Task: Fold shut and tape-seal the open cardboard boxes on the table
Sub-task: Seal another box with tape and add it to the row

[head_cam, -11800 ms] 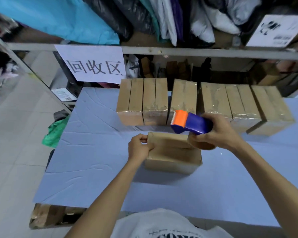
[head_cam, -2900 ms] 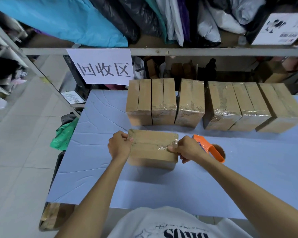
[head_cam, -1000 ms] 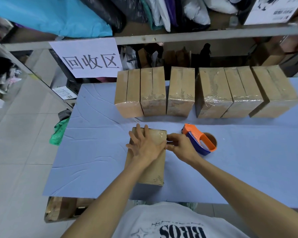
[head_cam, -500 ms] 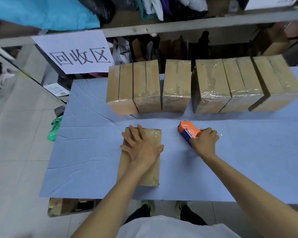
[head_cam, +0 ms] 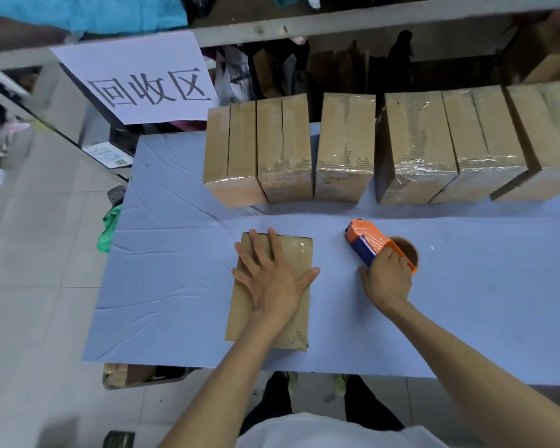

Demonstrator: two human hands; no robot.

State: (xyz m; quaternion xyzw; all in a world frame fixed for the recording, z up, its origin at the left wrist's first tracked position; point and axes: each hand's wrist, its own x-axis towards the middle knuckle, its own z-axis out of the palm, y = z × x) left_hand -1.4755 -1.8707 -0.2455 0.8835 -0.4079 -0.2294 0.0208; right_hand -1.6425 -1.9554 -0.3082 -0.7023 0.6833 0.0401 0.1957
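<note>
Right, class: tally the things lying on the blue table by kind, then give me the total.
cardboard boxes: 7, six in the back row, one under the left hand
tape dispenser: 1, gripped by the right hand
total: 8

A box [head_cam: 240, 318] lies on the table [head_cam: 175, 286] near its front edge, with the left hand [head_cam: 274, 279] flat on top of it. The tape dispenser [head_cam: 366, 240] sits on the table to the right of the box, apart from it, gripped at its near end by the right hand [head_cam: 387, 279]. Behind both, a row of boxes [head_cam: 346, 140] stands along the table's back. A sign [head_cam: 143, 79] hangs from a shelf [head_cam: 337, 21] behind the back left corner.
</note>
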